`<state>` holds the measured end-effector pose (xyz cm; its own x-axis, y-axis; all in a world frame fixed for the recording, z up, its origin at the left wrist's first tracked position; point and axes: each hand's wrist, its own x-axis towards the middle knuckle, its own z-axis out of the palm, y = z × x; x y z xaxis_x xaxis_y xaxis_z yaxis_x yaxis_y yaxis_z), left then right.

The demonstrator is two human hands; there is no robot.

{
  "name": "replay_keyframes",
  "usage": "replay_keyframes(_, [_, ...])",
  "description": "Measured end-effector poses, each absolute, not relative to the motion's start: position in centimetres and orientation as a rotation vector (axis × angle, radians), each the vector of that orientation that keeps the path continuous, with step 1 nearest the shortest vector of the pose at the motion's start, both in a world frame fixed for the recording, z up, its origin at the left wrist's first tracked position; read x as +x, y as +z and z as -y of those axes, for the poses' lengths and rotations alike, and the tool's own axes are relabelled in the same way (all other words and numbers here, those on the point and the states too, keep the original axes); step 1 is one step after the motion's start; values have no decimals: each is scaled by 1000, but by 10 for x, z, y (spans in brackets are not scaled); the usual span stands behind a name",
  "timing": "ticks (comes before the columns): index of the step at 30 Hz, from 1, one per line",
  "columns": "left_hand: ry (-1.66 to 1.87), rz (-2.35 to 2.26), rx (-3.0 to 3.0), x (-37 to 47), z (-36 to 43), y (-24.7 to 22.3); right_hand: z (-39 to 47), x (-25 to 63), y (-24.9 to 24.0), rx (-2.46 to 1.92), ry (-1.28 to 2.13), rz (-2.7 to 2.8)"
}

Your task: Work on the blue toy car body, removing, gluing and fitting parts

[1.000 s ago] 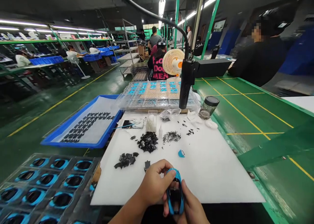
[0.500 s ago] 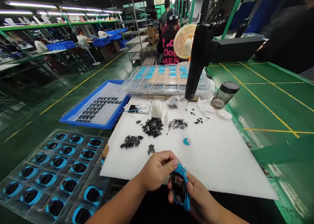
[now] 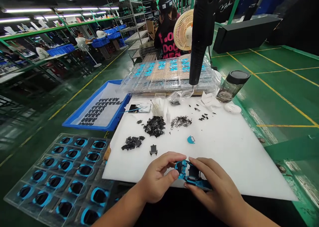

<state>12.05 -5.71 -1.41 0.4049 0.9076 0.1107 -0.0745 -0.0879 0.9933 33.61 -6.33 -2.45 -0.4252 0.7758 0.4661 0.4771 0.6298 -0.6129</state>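
Note:
A blue toy car body (image 3: 190, 176) with black parts inside lies between my two hands over the front edge of the white work board. My left hand (image 3: 159, 179) pinches its left end between thumb and fingers. On the other side, my right hand (image 3: 215, 182) grips the right end, with fingers above and thumb below. Just beyond the hands rests a small blue curved piece with a frame (image 3: 191, 139). A single black flat part (image 3: 153, 149) lies to the left of it.
On the white board (image 3: 224, 154) are a black parts pile (image 3: 155, 126), tiny screws (image 3: 181, 121) and a jar (image 3: 233, 86). A black electric screwdriver (image 3: 198, 44) hangs above. Left stand a blue tray (image 3: 116, 120) and a clear tray of blue car bodies (image 3: 53, 182).
The car body has been turned from upright to lying sideways, its inside now showing. My right hand has moved up and shifted its grip to the right end. The head view has shifted slightly.

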Motion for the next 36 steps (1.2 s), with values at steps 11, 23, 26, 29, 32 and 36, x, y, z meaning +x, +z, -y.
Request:
replay_keyframes(11, [1026, -828, 1249, 126, 62, -10, 66, 337, -18, -943, 367, 2039])
replay_keyframes(23, [1039, -875, 1373, 123, 68, -9, 70, 337, -19, -888, 418, 1994])
replay_keyframes(26, [1028, -893, 1454, 122, 67, -8, 69, 336, -25, -873, 450, 1958])
replay_keyframes(29, [1020, -920, 1547, 120, 68, -8, 68, 335, -32, -869, 469, 1918])
replay_keyframes(32, [1013, -948, 1612, 119, 69, -10, 68, 334, -35, -884, 527, 1877])
replay_keyframes(36, [1042, -895, 1675, 118, 66, -13, 69, 333, -32, -875, 642, 1856])
